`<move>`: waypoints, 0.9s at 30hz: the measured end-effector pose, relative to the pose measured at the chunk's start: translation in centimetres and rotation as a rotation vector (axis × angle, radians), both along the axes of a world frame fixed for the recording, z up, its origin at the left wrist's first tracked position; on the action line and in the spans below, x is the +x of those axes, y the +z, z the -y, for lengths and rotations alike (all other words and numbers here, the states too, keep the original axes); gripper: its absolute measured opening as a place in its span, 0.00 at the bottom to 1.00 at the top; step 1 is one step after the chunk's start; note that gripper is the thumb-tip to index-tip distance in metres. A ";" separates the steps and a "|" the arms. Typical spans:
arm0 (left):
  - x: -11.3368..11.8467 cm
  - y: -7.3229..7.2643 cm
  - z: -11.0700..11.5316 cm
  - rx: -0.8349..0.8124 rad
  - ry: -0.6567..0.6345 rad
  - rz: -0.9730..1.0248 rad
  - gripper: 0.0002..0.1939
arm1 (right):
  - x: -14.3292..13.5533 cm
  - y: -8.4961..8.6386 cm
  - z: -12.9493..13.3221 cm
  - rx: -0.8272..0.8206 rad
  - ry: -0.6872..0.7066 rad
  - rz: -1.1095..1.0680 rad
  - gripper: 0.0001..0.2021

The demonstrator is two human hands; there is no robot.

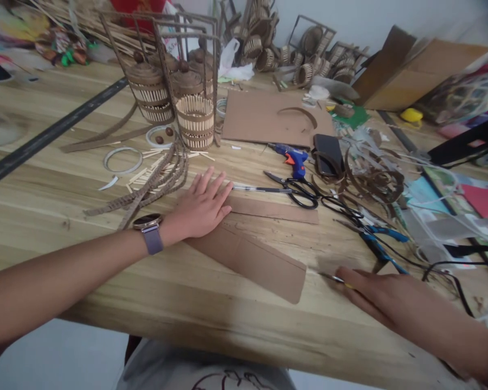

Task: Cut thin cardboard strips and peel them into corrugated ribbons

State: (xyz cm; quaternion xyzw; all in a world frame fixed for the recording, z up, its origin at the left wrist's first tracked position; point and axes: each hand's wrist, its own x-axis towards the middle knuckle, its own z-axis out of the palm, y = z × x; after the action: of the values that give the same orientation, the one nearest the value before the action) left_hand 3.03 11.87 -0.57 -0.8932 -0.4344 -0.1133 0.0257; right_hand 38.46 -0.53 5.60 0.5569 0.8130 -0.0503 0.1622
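My left hand (pixel 203 208) lies flat with its fingers spread, pressing on the upper left end of a brown cardboard strip (pixel 264 262). A narrower cardboard strip (pixel 276 210) extends to the right from beside its fingertips, with a pen (pixel 260 189) just above. My right hand (pixel 374 295) is closed around a thin pointed tool (pixel 331 277), which looks like a craft knife with a yellow part at the fingers. The tool's tip points left, a little apart from the wide strip's right end. Blur hides some detail of this hand.
Black-handled scissors (pixel 303 193), a blue glue gun (pixel 295 158), a phone (pixel 328 154) and blue-handled pliers (pixel 384 234) lie beyond the strips. Small slatted baskets (pixel 195 122) stand at the back left. Cables (pixel 443 265) and coiled strips (pixel 374 173) clutter the right.
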 end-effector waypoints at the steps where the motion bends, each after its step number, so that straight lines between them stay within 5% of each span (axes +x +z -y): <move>1: 0.0 0.0 0.0 0.006 -0.001 0.004 0.29 | -0.9 0.5 -0.5 -0.079 0.014 -0.007 0.11; 9: 0.1 0.0 0.0 0.007 0.019 0.025 0.29 | -13.3 1.4 -5.6 -0.088 0.196 0.089 0.13; 12: 0.1 0.0 0.1 0.010 0.013 0.027 0.29 | -16.0 1.2 -6.8 -0.075 0.215 0.109 0.13; 27: 0.1 0.2 0.1 -0.019 0.012 0.019 0.29 | -17.2 1.3 -7.2 -0.023 0.286 0.166 0.13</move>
State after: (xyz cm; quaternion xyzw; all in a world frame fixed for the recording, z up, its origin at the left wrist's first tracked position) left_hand 3.09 11.80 -0.37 -0.8896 -0.4411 -0.1174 0.0139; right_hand 21.24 6.69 6.86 0.4360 0.8671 0.0101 0.2407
